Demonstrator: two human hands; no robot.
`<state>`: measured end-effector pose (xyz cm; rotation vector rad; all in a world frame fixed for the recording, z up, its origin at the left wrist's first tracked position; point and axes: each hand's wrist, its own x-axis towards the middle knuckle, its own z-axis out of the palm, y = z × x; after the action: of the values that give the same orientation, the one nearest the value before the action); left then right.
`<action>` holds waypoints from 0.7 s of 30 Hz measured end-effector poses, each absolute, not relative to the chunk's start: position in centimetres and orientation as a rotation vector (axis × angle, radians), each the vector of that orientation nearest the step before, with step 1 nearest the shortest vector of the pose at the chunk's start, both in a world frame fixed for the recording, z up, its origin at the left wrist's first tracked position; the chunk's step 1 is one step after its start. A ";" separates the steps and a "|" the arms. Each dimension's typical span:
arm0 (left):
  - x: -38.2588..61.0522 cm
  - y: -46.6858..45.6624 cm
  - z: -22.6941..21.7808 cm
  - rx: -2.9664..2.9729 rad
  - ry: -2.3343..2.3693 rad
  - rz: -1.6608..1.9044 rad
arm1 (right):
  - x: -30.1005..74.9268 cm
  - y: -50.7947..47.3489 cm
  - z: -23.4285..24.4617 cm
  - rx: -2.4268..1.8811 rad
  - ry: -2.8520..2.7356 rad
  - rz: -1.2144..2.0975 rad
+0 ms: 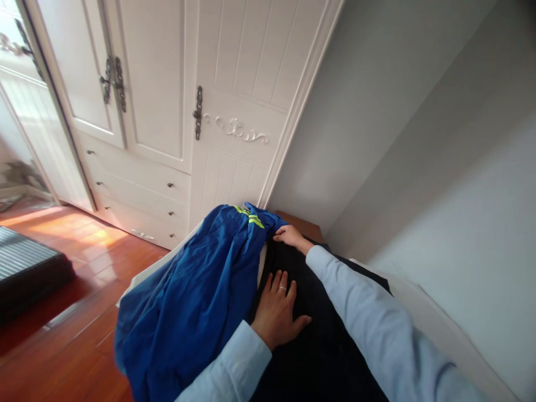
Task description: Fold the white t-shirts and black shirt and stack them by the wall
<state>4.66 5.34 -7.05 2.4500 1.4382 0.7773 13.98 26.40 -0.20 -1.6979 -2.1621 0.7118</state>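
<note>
My left hand, a ring on one finger, lies flat with fingers spread on a black garment. Farther up, my right hand is closed in a pinch at the far edge of that black garment, right beside the blue one; its fingertips partly hide what they grip. To the left is a rumpled blue garment with yellow-green stripes at its far end. Both garments lie side by side over a white surface, which shows in a narrow gap between them.
A white wardrobe with dark handles and drawers stands ahead. A grey wall rises on the right. A brown box-like thing sits behind the garments. On the reddish wooden floor at left is a dark, ribbed-topped object.
</note>
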 end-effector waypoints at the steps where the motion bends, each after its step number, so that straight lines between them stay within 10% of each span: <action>1: 4.7 5.3 -7.0 2.456 1.431 0.798 | 13.6 27.0 -0.4 -1.674 -2.160 0.697; 21: 4.7 4.8 -5.2 2.739 1.210 0.834 | 29.6 11.8 0.8 -1.309 -2.656 0.430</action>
<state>4.74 4.82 -5.18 2.7389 1.2099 0.8342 29.61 11.82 0.82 -1.3092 -2.6558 0.4296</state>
